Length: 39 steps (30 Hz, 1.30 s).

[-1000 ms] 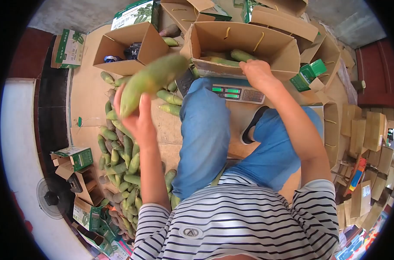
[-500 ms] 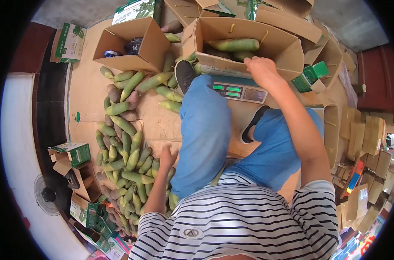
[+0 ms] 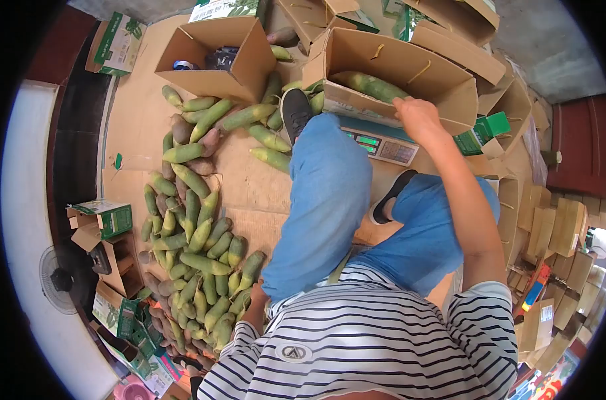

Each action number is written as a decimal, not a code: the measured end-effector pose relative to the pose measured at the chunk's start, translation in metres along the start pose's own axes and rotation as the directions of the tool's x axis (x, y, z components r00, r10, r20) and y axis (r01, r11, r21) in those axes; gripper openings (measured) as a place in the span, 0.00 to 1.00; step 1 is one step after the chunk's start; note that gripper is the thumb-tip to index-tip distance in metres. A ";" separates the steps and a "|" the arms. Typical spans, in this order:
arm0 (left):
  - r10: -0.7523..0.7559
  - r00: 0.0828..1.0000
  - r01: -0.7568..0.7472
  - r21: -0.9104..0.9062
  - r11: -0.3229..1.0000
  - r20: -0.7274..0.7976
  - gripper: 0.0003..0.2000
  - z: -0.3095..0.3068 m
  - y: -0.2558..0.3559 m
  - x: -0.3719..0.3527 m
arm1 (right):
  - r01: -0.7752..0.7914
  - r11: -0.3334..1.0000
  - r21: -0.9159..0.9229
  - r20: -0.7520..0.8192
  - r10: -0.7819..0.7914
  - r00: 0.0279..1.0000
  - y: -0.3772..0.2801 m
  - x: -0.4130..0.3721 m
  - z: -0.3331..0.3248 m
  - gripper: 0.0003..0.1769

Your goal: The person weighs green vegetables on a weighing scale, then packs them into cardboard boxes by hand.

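Note:
My right hand reaches over the near wall of an open cardboard box. Its fingers are closed around the right end of a large green radish lying in the box. The box rests on a digital scale with lit green displays. My left hand is low beside my bent knee, close against a green radish at the edge of a big pile of green radishes. Its fingers are mostly hidden, so I cannot see whether they grip anything.
A second open box holds dark blue items. Several radishes, some purplish, lie loose on the cardboard floor. A fan stands at the left. Flattened boxes are stacked at right. A green-white carton stands upper left.
My left hand has drawn back toward my body, to the pile's edge by my knee. The radish in the box has tilted, its right end now lower, at my right hand. The view has shifted slightly.

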State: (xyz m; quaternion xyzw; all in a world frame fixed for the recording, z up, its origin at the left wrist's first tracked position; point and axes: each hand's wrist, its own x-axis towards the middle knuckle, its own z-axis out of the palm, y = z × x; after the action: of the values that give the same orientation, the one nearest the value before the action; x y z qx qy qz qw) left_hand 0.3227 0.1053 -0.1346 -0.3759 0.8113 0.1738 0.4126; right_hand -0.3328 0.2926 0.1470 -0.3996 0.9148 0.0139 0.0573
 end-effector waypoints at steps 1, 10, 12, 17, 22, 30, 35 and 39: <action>0.013 1.000 -0.013 -0.010 1.000 -0.002 0.24 0.000 0.001 0.003 | 0.009 1.000 0.007 -0.025 -0.009 1.000 0.002 0.000 0.005 0.05; 0.092 0.960 0.267 -0.963 -0.040 0.263 0.21 -0.150 0.072 0.000 | 0.003 1.000 0.018 -0.012 -0.003 1.000 0.002 0.000 -0.001 0.08; -0.013 0.999 -0.040 -0.989 0.142 -0.043 0.18 -0.212 0.101 -0.003 | 0.000 1.000 0.021 -0.011 0.000 1.000 0.002 -0.002 0.001 0.08; 0.166 0.501 -0.640 -0.235 0.731 -0.850 0.23 -0.391 0.214 -0.039 | -0.027 1.000 0.008 0.029 0.026 0.999 0.000 -0.001 0.001 0.09; 0.434 0.070 -0.855 0.170 0.490 -0.898 0.28 -0.502 0.353 -0.094 | -0.010 0.999 0.031 -0.032 0.011 0.999 0.003 0.000 0.008 0.07; 0.458 0.014 -0.842 0.237 0.485 -0.889 0.24 -0.493 0.377 -0.056 | 0.003 1.000 0.012 -0.023 -0.003 1.000 0.003 -0.004 0.001 0.09; 0.431 0.409 -0.686 0.040 0.726 -0.805 0.19 -0.374 0.247 0.022 | 0.013 1.000 0.005 -0.056 -0.012 0.998 0.003 -0.005 0.000 0.08; 0.295 0.850 -0.284 0.093 0.954 -0.437 0.28 -0.206 0.092 0.062 | -0.005 0.999 -0.032 -0.050 0.003 0.999 0.000 -0.006 -0.003 0.08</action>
State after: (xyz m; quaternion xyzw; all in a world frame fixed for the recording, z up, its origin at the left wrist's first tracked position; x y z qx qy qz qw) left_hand 0.1188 0.0147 -0.0631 -0.2741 0.9335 0.1328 0.1892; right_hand -0.3292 0.2969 0.1509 -0.3988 0.9164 0.0187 0.0278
